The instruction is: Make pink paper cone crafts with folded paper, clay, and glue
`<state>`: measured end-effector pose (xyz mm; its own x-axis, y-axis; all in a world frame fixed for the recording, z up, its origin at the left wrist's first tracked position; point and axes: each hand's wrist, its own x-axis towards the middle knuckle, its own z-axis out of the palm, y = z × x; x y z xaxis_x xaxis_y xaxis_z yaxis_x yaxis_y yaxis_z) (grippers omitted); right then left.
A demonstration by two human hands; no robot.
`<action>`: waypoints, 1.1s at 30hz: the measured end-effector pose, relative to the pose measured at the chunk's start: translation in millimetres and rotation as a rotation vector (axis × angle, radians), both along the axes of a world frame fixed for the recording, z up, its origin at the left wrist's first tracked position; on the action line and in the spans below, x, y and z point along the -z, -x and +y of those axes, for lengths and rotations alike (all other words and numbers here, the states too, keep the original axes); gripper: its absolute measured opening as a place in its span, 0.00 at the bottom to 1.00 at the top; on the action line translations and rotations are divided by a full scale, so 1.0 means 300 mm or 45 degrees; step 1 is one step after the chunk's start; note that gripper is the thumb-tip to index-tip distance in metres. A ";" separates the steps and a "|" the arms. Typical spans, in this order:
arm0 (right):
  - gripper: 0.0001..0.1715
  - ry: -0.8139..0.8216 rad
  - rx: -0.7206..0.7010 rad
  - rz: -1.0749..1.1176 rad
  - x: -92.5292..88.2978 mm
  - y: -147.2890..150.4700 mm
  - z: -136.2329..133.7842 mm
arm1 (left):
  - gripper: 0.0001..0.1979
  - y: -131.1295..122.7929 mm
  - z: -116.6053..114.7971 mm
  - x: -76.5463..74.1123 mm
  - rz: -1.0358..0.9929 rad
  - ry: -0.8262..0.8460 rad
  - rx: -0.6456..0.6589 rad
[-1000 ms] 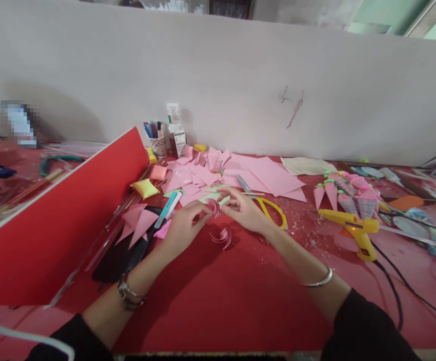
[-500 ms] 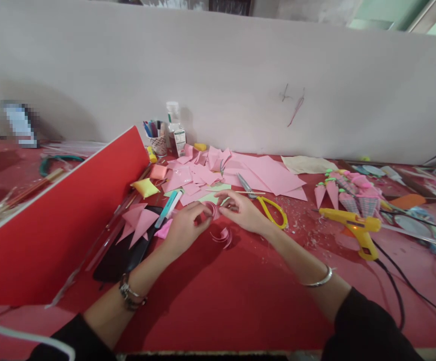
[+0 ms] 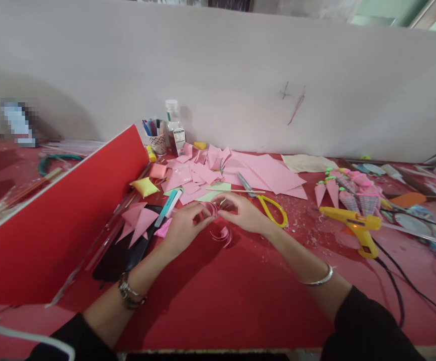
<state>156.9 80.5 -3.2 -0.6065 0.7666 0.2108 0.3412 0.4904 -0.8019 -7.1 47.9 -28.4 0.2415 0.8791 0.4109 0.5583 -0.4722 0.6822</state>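
Fingers point(image 3: 202, 223) hold a pink curl point(image 3: 213, 208); loose curl point(image 3: 224, 233) nearby

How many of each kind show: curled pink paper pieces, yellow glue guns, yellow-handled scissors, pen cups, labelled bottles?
Curled pink paper pieces: 2 (one between the left hand and right hand, one on the red tabletop)
Yellow glue gun: 1
Yellow-handled scissors: 1
Pen cup: 1
Labelled bottle: 1
Total: 6

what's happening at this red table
A person's left hand and right hand hold a pink paper curl between them, above the red table. A second curl lies just nearer the person. Pink sheets are spread beyond the hands, with yellow-handled scissors by the right hand and a yellow glue gun farther right.
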 end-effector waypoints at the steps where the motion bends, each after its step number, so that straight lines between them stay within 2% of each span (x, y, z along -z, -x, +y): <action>1: 0.12 0.015 -0.002 0.006 -0.001 -0.002 0.002 | 0.06 0.000 0.000 0.000 -0.009 0.002 0.001; 7: 0.16 0.037 0.051 0.003 0.003 -0.008 0.012 | 0.04 -0.002 -0.001 -0.003 -0.047 0.003 0.043; 12: 0.11 0.071 0.204 -0.069 0.009 -0.010 0.013 | 0.04 0.000 0.001 0.001 -0.038 0.019 0.126; 18: 0.06 -0.021 0.209 -0.162 0.003 -0.010 0.015 | 0.06 0.002 0.004 0.002 -0.025 0.000 0.172; 21: 0.06 -0.109 0.233 -0.190 -0.004 -0.014 0.016 | 0.06 0.004 0.006 0.004 -0.008 -0.034 0.128; 28: 0.04 -0.176 0.394 -0.119 -0.011 -0.030 0.023 | 0.04 0.009 0.004 -0.006 -0.018 0.008 -0.153; 33: 0.03 -0.259 0.477 -0.056 -0.004 -0.044 0.031 | 0.04 0.008 0.004 -0.010 -0.026 0.019 -0.217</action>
